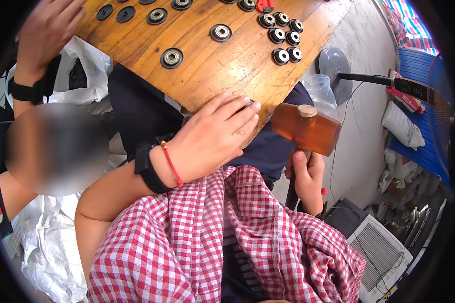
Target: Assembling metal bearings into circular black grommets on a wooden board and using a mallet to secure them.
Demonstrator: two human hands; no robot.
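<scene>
My left hand [212, 135] lies over the near corner of the wooden table [197, 65], fingers curved down together. A small dark edge shows between its fingertips; the rest of that piece is hidden. My right hand [308, 177] grips the handle of a mallet with an amber, see-through head [308, 130], raised just right of the table corner. Beyond my left hand, a black wheel with a metal bearing in its centre [172, 58] sits on the wood, and another such wheel [221, 33] lies farther off.
Several smaller black bearing wheels [280, 56] cluster at the table's right side, near a red-handled tool [265, 5]. Plain black discs [125, 14] lie far left, close to another person's hand [48, 33]. A clear plastic cup [319, 91] and a fan [333, 70] stand at right.
</scene>
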